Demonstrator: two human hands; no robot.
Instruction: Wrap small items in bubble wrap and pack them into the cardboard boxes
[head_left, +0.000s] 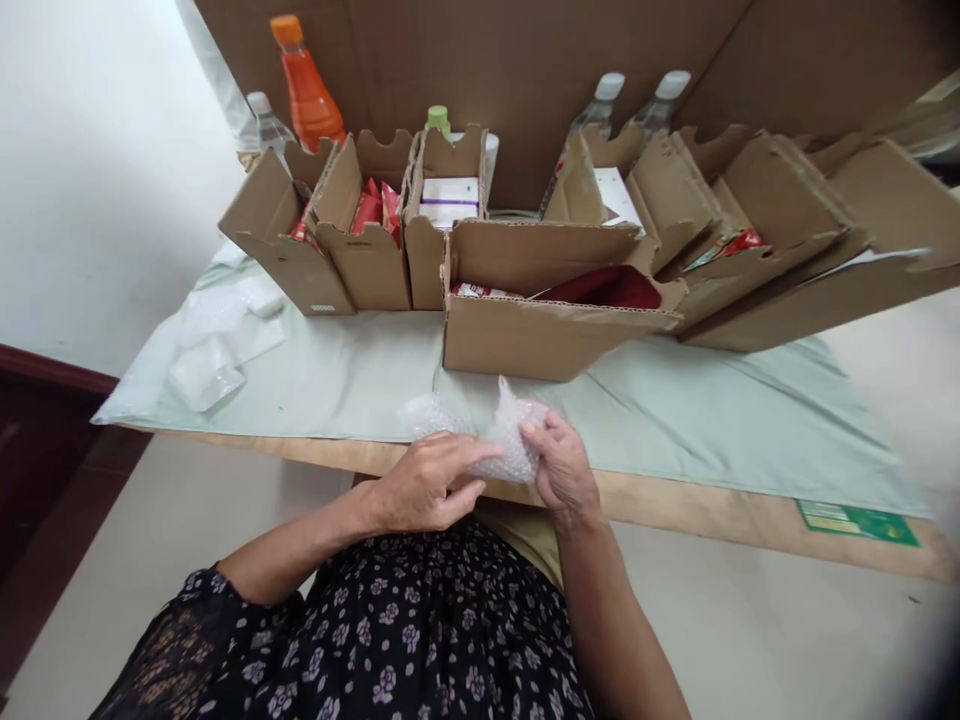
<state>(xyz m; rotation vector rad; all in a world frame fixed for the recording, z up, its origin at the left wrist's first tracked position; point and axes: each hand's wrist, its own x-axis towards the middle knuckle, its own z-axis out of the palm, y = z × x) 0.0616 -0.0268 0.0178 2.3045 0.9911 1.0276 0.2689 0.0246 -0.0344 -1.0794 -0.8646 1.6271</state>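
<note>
A crumpled piece of clear bubble wrap (514,448) is in front of me at the table's near edge. My right hand (564,465) grips its right side, with the thumb on top and the fingers behind it. My left hand (435,482) lies at the other side, its fingers stretched out against the wrap and its thumb apart. More clear wrap (431,412) shows on the cloth just beyond my left hand; whether it joins the held piece I cannot tell. Whether anything is inside the wrap is hidden.
A long cardboard box (525,335) with a dark red item stands just beyond my hands. Several cardboard bins (375,265) line the back, with bottles (309,95) behind them. Clear plastic packets (206,370) lie on the green cloth (337,370) at left. A green card (855,522) is at the right edge.
</note>
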